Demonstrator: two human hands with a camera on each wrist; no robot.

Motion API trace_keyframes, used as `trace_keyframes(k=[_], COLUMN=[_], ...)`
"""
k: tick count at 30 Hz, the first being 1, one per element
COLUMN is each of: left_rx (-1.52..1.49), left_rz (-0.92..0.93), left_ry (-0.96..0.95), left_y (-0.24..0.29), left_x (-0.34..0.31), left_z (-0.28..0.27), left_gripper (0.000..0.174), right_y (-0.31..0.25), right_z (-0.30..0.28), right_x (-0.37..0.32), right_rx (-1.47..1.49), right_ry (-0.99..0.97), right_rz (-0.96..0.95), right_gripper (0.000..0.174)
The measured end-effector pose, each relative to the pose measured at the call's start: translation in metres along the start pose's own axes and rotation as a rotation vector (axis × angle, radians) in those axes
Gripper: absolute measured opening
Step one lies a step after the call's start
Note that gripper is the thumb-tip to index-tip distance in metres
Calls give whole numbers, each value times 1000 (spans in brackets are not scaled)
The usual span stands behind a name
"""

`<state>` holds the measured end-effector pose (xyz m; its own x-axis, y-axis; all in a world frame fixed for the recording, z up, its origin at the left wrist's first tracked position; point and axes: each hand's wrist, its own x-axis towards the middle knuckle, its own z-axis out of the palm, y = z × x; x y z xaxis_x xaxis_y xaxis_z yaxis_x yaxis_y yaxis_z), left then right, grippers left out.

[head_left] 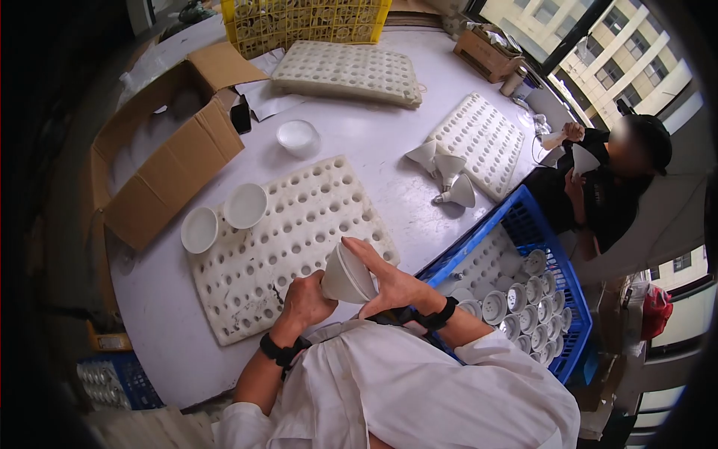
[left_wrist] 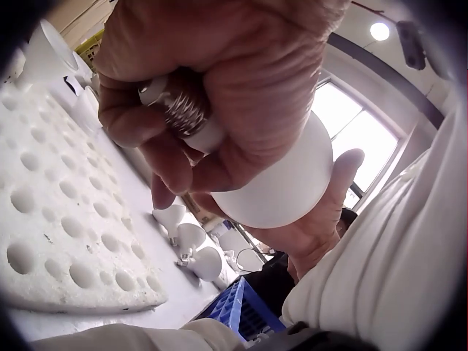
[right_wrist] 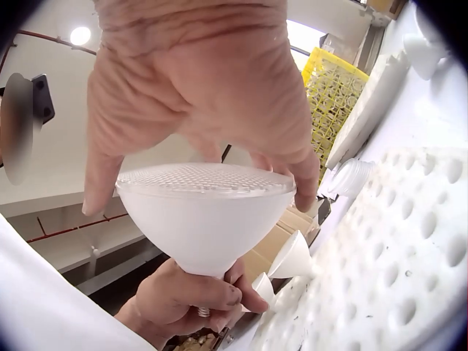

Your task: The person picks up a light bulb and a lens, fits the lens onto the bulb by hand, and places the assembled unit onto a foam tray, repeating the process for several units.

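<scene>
My left hand (head_left: 309, 298) grips the narrow neck of a white cone-shaped reflector bulb (head_left: 347, 278); its metal screw base (left_wrist: 184, 111) pokes out between the curled fingers. The bulb's wide end carries a clear textured lens (right_wrist: 208, 178). Around that lens my right hand (right_wrist: 201, 95) spreads, palm facing it. On one side the fingertips come right up to the rim, while the thumb (right_wrist: 99, 186) stands a little off the other side. Below lies a white foam board with holes (head_left: 299, 224), bearing two white cups or cones (head_left: 246, 206) at its far left corner.
A blue crate (head_left: 576, 329) with many white lamp parts stands at my right. Several finished-looking bulbs (head_left: 449, 165) lie beside another foam board (head_left: 479, 142). An open carton (head_left: 176, 172) is left, a yellow crate (head_left: 299, 22) behind. Another person (head_left: 617, 187) sits at right.
</scene>
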<state>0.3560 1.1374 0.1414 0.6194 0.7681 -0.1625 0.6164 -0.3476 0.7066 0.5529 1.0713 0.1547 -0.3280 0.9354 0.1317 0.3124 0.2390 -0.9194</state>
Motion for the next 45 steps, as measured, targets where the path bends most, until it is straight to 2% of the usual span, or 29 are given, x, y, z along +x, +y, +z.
trace_keyframes(k=[6, 8, 9, 11, 12, 14, 16, 18, 20, 23, 27, 32, 40, 45], left_rx=[-82, -125, -128, -444, -448, -456, -382, -307, -181, -122, -125, -117, -110, -115], left_rz=[14, -21, -21, 181, 179, 75, 34, -3, 36, 80, 70, 142, 238, 260], left_ry=[-24, -169, -168, -283, -280, -311, -287, -263, -168, -95, -71, -42, 41, 55], left_y=[-3, 3, 1, -4, -3, 3, 18, 33, 42, 47, 53, 51, 47, 43], left_x=[1, 0, 1, 0, 1, 2, 3, 2, 1, 1, 2, 1, 3, 3], left_z=[6, -3, -7, -14, -16, -20, -22, -23, -22, -19, -18, -16, -11, -7], left_gripper=[27, 48, 48, 72, 72, 97, 102, 108, 112, 107, 107, 101, 96, 95], right_y=[4, 4, 3, 3, 4, 7, 10, 11, 13, 21, 23, 30, 30, 36], right_z=[9, 10, 10, 11, 12, 14, 17, 19, 22, 23, 20, 23, 23, 25], right_x=[-5, -6, -6, -7, -7, -7, -6, -5, -5, -6, -4, -4, -1, -2], right_rx=[32, 63, 72, 80, 66, 54, -54, -60, -66, 39, -4, -73, -99, -107], right_ry=[45, 47, 40, 29, 43, 50, 73, 92, 114, 132, 139, 169, 219, 223], right_rz=[39, 68, 76, 85, 66, 50, -53, -57, -60, -31, -86, -130, -257, -273], right_gripper=[120, 117, 114, 111, 110, 108, 109, 109, 109, 110, 109, 107, 95, 93])
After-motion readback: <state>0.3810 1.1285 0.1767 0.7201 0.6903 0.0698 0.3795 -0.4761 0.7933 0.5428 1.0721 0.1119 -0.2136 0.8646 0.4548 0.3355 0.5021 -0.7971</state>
